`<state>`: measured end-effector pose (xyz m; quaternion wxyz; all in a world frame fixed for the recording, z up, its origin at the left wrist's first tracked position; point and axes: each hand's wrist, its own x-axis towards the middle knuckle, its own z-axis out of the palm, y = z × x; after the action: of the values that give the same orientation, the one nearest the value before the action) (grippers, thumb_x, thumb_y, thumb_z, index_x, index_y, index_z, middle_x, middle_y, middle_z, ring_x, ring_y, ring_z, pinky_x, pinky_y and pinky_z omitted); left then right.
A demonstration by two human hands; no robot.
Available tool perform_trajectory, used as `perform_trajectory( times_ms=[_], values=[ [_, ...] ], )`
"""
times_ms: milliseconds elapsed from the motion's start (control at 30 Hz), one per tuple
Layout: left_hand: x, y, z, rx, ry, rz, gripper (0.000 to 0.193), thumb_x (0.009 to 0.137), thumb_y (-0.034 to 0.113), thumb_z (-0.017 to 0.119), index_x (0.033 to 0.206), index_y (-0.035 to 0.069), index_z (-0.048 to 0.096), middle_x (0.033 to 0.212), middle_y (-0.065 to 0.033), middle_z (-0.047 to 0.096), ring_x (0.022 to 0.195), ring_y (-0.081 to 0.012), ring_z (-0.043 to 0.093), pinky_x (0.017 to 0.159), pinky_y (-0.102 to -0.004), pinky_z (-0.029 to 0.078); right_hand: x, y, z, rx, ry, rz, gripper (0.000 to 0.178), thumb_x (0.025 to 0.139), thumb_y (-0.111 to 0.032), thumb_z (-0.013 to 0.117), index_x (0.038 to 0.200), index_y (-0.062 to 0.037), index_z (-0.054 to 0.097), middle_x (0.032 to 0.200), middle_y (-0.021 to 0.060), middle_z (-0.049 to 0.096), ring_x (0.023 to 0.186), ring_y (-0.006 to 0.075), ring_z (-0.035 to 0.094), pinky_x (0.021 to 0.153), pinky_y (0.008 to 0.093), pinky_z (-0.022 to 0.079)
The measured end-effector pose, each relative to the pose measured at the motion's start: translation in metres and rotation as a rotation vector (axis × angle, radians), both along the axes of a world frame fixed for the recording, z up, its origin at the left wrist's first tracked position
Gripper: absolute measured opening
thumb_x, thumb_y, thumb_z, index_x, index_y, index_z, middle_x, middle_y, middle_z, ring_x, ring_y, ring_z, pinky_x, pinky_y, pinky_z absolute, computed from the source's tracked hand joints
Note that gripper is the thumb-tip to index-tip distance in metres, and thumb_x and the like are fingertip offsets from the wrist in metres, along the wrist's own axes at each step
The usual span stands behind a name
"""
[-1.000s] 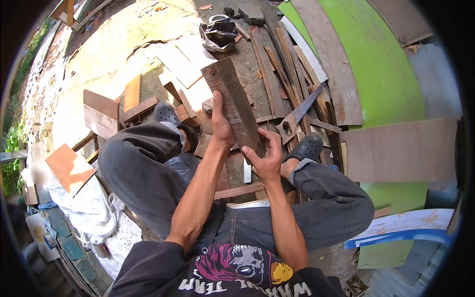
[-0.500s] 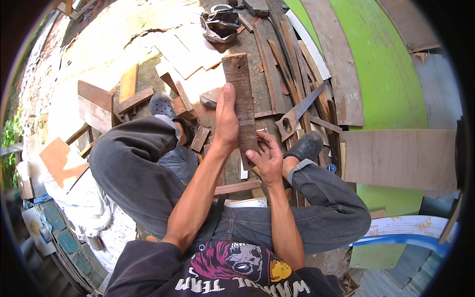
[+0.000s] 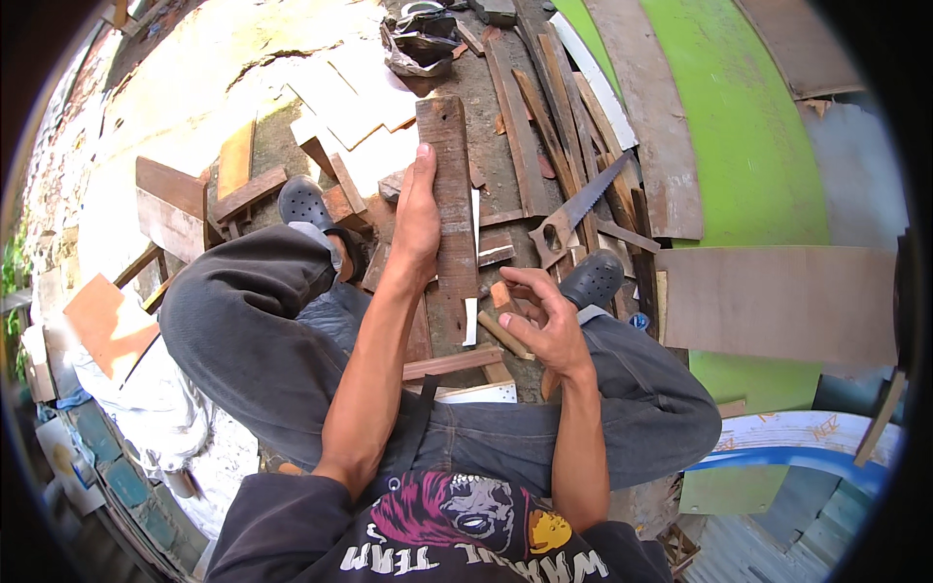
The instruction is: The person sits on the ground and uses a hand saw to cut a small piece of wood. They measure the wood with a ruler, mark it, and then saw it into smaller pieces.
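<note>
My left hand (image 3: 418,219) grips a dark, rough wooden plank (image 3: 449,194) by its left edge, thumb laid up along the side. The plank points away from me, held above the ground between my knees. To its lower right is my right hand (image 3: 546,325), away from the plank, fingers curved and apart with nothing seen held. Just past those fingertips shows a small orange-brown piece of wood (image 3: 501,295); whether it touches them is hard to make out. Beyond that hand lies a handsaw (image 3: 581,212) with a wooden handle, resting on wood strips.
Long wood strips (image 3: 520,131) lie at the far right beside a green panel (image 3: 753,126). A brown board (image 3: 777,303) is to my right. Wood offcuts (image 3: 175,209) surround my left shoe (image 3: 305,203). My right shoe (image 3: 593,280) is near the saw. A black bag (image 3: 420,49) stands far off.
My right hand has come off the plank's near end and moved slightly right and down, its fingers opening. The plank, still in my left hand, has shifted a little left in view.
</note>
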<state>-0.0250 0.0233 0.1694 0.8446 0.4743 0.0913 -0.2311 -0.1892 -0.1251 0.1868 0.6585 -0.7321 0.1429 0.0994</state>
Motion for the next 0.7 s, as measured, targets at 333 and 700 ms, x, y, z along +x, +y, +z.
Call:
perform_trajectory(
  times_ms=[333, 700],
  values=[
    [-0.019, 0.000, 0.019, 0.324, -0.244, -0.459, 0.067, 0.102, 0.056, 0.052, 0.124, -0.006, 0.059, 0.106, -0.0182, 0.066, 0.098, -0.0197, 0.061, 0.092, -0.0331, 0.047, 0.042, -0.071, 0.102, -0.382, -0.323, 0.085, 0.035, 0.089, -0.021, 0.076, 0.115, 0.0018, 0.069, 0.104, 0.0109, 0.070, 0.097, 0.0198, 0.066, 0.088, 0.0316, 0.051],
    [-0.040, 0.001, 0.035, 0.513, -0.369, -0.731, 0.077, 0.100, 0.067, 0.047, 0.128, -0.004, 0.058, 0.113, -0.0272, 0.068, 0.107, -0.0301, 0.066, 0.096, -0.0392, 0.048, 0.072, -0.078, 0.120, -0.596, -0.684, 0.480, 0.034, 0.080, -0.018, 0.083, 0.110, -0.0049, 0.074, 0.104, 0.0095, 0.072, 0.096, 0.0247, 0.068, 0.081, 0.0349, 0.054]
  ],
)
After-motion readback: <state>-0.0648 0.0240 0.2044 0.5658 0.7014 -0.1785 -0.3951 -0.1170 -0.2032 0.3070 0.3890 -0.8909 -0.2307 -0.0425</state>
